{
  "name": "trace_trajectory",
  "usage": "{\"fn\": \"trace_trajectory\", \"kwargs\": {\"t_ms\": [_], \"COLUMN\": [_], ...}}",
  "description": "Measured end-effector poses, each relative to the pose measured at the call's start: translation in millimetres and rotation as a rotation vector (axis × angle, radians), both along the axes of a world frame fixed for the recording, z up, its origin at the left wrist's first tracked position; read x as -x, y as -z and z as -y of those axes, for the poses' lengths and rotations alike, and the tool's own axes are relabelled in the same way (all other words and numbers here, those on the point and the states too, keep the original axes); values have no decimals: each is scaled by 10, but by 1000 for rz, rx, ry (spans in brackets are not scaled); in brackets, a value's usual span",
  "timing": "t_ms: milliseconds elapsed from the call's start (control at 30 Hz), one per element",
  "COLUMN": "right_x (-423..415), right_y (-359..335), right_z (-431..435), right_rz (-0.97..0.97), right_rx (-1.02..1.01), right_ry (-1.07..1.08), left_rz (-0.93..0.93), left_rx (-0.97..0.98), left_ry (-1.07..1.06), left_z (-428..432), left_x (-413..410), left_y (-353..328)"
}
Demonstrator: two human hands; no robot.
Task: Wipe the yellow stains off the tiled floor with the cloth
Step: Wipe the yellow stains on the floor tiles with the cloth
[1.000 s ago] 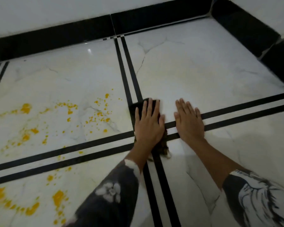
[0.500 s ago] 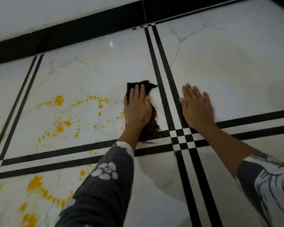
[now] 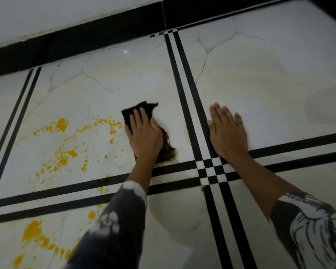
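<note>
Dark cloth (image 3: 139, 110) lies flat on the tiled floor (image 3: 270, 78), pinned under the left hand (image 3: 145, 136), whose fingers are spread flat on it rather than curled. Yellow stains (image 3: 72, 144) begin touching the cloth at its 9 o'clock; more stains (image 3: 33, 232) lie at 7 o'clock. Right hand (image 3: 228, 131), open and flat, braces at 3 o'clock. Judged barely begun: most staining is unwiped.

Left hand (image 3: 145, 136) flat, palm down, fingers together | right hand (image 3: 228, 133) flat, fingers extended | both forearms reaching forward
</note>
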State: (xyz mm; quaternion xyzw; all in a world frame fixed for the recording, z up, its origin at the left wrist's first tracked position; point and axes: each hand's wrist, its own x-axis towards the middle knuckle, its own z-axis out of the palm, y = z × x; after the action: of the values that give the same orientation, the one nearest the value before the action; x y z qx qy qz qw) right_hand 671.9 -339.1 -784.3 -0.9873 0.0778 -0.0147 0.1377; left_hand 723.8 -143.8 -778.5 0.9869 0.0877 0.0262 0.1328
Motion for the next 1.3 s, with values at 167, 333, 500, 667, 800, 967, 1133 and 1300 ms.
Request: {"fn": "trace_trajectory", "kwargs": {"t_ms": [167, 333, 500, 667, 800, 967, 1133, 1300], "right_x": [-32, 203, 479, 694, 1041, 1222, 1483, 1543], "right_y": [-31, -105, -124, -37, -61, -60, -55, -101], "right_z": [54, -62, -422, -510, -611, -573, -526, -570], "right_rz": [1, -77, -45, -45, -13, -25, -20, -24], "right_rx": [6, -41, -43, -31, -35, -19, -19, -34], "right_ry": [-18, -29, -16, -7, -37, -80, -97, -75], "left_rz": [-14, -3, 24, -72, 43, -60, -25, -19], "left_rx": [-16, 16, -4, -77, -25, -22, -57, 7], "left_ry": [434, -160, 99, 223, -196, 347, 78, -63], "left_z": [399, -581, -30, -407, -531, 52, -675, -176], "left_x": [94, 245, 1165, 822, 1696, 1911, 1771, 2692], "left_y": [-79, 22, -40, -22, 20, -128, -18, -53]}}
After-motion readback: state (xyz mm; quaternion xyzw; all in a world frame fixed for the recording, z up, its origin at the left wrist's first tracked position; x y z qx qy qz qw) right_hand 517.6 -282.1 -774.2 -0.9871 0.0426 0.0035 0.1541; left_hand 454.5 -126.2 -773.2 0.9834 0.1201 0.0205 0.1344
